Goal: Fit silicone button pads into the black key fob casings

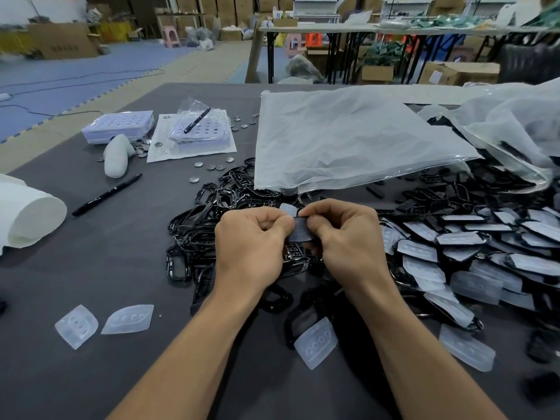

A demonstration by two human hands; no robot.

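- A black casing (300, 233) and a clear pad (288, 210) are pinched between the left hand (251, 237) and right hand (345, 237).
- Loose casings (197, 219) are heaped on the grey table (91, 268).

Head view. Diffuse overhead light lit the scene evenly and moderately brightly. The matte grey table (91, 268) carried only faint, soft-edged shadows, seen under the loose silicone pads (77, 326) and the pen (106, 194). A mild sheen lay along the lower fold of the plastic bag (348, 140), and small glints marked the heap of casings (197, 225). Focus was sharpest at centre, on the black casing (300, 233). Wide-angle distortion bowed the table's far edge. Parts at the right margin were smeared, and the background shelves (315, 7) were soft and hazy.
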